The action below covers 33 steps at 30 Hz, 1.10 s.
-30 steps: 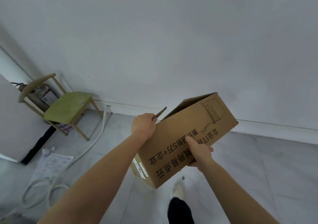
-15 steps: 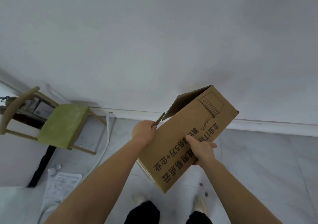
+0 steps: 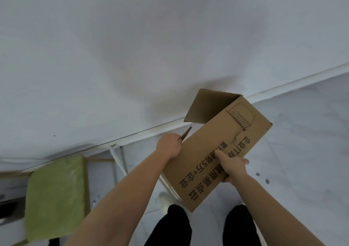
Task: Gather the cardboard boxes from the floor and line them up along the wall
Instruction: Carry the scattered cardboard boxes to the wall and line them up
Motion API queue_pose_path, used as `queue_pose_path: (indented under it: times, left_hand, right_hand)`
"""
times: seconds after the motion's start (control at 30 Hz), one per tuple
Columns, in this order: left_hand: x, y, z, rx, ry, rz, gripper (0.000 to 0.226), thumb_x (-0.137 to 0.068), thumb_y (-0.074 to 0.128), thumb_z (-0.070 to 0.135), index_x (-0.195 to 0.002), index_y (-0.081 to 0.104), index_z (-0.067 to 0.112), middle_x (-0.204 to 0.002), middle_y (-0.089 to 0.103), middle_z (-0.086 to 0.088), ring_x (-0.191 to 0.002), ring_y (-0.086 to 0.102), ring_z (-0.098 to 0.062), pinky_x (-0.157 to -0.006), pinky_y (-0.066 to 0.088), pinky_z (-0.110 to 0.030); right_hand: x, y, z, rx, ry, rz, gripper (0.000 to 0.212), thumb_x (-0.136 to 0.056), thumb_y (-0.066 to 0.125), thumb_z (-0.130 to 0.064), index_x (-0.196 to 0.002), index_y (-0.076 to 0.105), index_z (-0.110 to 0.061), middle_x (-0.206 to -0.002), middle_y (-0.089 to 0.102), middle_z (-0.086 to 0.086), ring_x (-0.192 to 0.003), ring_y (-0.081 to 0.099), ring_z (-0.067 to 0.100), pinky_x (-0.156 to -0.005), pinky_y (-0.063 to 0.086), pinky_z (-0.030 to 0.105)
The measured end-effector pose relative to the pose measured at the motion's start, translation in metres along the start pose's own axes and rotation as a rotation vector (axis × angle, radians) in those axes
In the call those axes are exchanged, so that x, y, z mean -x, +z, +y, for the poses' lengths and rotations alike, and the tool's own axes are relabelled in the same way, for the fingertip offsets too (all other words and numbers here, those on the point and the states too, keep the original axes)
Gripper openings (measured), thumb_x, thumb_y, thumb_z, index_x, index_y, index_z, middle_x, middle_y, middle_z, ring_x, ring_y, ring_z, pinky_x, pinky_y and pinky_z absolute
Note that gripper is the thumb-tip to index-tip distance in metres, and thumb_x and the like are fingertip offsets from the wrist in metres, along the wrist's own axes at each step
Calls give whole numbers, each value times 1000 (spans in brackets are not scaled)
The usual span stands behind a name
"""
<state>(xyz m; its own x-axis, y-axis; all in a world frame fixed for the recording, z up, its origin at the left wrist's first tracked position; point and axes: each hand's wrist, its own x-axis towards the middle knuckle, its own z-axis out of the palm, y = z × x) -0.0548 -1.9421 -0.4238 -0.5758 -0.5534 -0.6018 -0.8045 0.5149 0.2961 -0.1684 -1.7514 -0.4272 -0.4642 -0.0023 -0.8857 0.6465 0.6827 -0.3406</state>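
Across the upper view: one white wall [image 3: 132, 47], a baseboard [image 3: 151, 131] at its foot, grey tile floor [image 3: 311, 151] below. Lower left: one wooden chair [image 3: 54, 198] with a green seat pad, blurred.

Centre: one cardboard box [image 3: 217, 138], held in the air over the floor, tilted, open end toward the wall, near the baseboard. Print on the upper face is black and upside down to the camera: two rows of Chinese characters. "5万+企业" is readable; the right hand covers part of the rest. Line drawing of a slotted device at the far end.

Two hands on the box:
- left hand [image 3: 169, 147] pinches a flap edge [image 3: 186, 133]
- right hand [image 3: 234, 168] has its thumb on the printed face, fingers [image 3: 243, 160] curled round the right edge

Bottom: two black trouser legs [image 3: 175, 227], one white shoe [image 3: 163, 201].
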Motion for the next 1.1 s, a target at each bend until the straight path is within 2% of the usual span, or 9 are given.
queue_pose_path:
  times: [0.2, 0.33, 0.43, 0.53, 0.63, 0.77, 0.87, 0.97, 1.1]
  left_hand:
    - [-87, 43, -95, -22, -31, -93, 28, -100, 41, 18, -104, 67, 10, -102, 66, -11, -89, 61, -26, -74, 48, -34]
    - [-139, 71, -151, -61, -46, -55, 32, -102, 38, 18, -120, 64, 13, -115, 64, -13, -101, 60, -29, -87, 51, -41]
    - [-172, 99, -192, -81, -107, -15, 38, -105, 30, 30, -133, 56, 25, -134, 57, -12, -120, 51, -34, -102, 41, -49]
    - [-184, 129, -225, -82, -160, -89, 48, -105, 25, 42, -152, 29, 33, -160, 27, -12, -145, 24, -36, -115, 20, -62]
    - [-171, 158, -254, -2, -188, -268, 75, -97, 44, 58, -157, 7, 34, -166, -6, -8, -151, -4, -34, -116, 11, -67]
    - [-144, 181, -269, -116, -166, -370, 128, -69, 77, 64, -152, -17, 42, -154, -41, -4, -146, -29, -33, -112, 9, -73]
    - [-140, 190, -275, -190, -159, -294, 127, -75, 82, 43, -149, -22, 45, -153, -42, -5, -145, -27, -37, -110, 19, -75]
    - [-147, 192, -276, -179, -165, -199, 110, -87, 73, 26, -152, -12, 47, -157, -36, -4, -147, -23, -37, -109, 22, -74]
    - [-165, 178, -283, -162, -161, -152, 103, -88, 71, 23, -154, -5, 46, -160, -29, -4, -149, -20, -34, -112, 20, -71]
  right_hand:
    - [-67, 121, 37, -106, 106, 41, 93, -79, 81, -41, -139, 15, -13, -95, 52, 11, -81, 63, 27, -74, 61, 53]
    - [-113, 197, 61, -173, 148, 30, 80, -85, 75, -41, -132, 17, -13, -95, 52, 8, -88, 63, 25, -77, 61, 44]
    - [-149, 242, 81, -193, 140, -38, 70, -89, 74, -36, -133, 24, -17, -105, 53, 4, -99, 62, 24, -83, 60, 41]
    - [-170, 263, 90, -162, 94, -132, 70, -97, 66, -26, -152, 26, -14, -105, 56, 7, -110, 64, 35, -95, 56, 48]
    - [-189, 269, 90, -82, 27, -170, 56, -102, 57, -20, -151, 33, -8, -124, 56, 22, -124, 55, 45, -104, 47, 54]
    - [-203, 255, 74, 132, -136, -10, 86, -89, 72, -42, -152, 23, -9, -142, 43, 14, -121, 56, 31, -103, 50, 49]
    - [-217, 234, 54, 196, -254, 135, 104, -85, 78, -38, -157, 5, -22, -156, 20, 15, -133, 42, 32, -111, 41, 49]
    - [-240, 223, 38, 327, -328, 122, 102, -75, 78, -49, -156, 20, -26, -153, 34, 7, -131, 48, 34, -105, 47, 55]
    - [-252, 233, 20, 470, -426, 135, 80, -91, 73, -22, -156, 27, -10, -155, 35, 10, -137, 42, 28, -113, 34, 36]
